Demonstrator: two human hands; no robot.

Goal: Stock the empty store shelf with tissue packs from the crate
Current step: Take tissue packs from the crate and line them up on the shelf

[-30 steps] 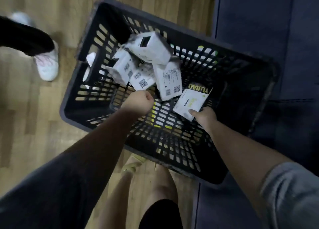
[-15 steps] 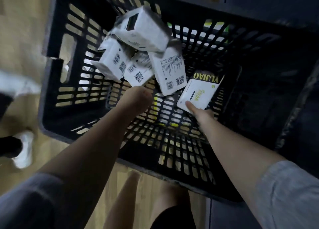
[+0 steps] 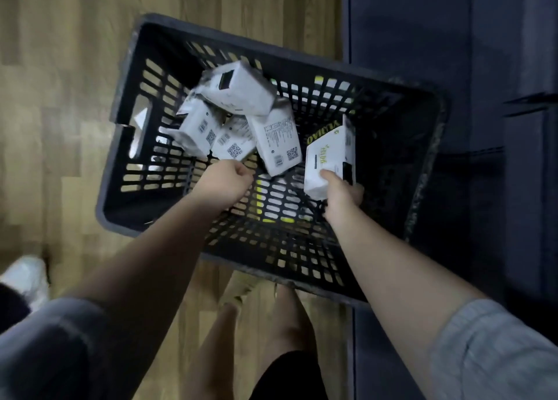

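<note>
Right hand (image 3: 342, 193) inside the black crate (image 3: 422, 170), grip wrapped round the near end of a white tissue pack (image 3: 327, 158), thumb on its top face; pack tilted up and away from the grip, green lettering showing. Left hand (image 3: 225, 180) also inside the crate, fingers curled in, grip narrow; whether anything is pinched in it, cannot tell. Just beyond the left grip, a loose heap of white tissue packs (image 3: 241, 119), barcodes up, nearest one almost touching the knuckles. Beside the crate on the wooden floor (image 3: 60, 82), a white shoe (image 3: 25, 277).
</note>
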